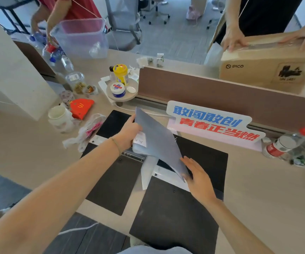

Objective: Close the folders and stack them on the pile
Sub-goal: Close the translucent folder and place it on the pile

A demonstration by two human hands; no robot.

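A grey folder [157, 138] is lifted above the desk, tilted, with white sheets showing at its lower edges. My left hand [129, 132] grips its left spine edge. My right hand [197, 175] lies flat against its lower right corner, fingers spread. Beneath it lie two open black folders: one on the left [111, 178] with a metal clip strip and one at the front right [177, 213], each with white paper at the spine. I cannot tell which one is the pile.
A slogan sign [212, 121] stands just behind the folders, before a brown desk divider [221, 92]. On the left sit a mug [60, 118], a plastic bag [87, 131], jars and bottles. A bottle [285, 143] lies at right. Another person holds a cardboard box [265, 65] beyond the divider.
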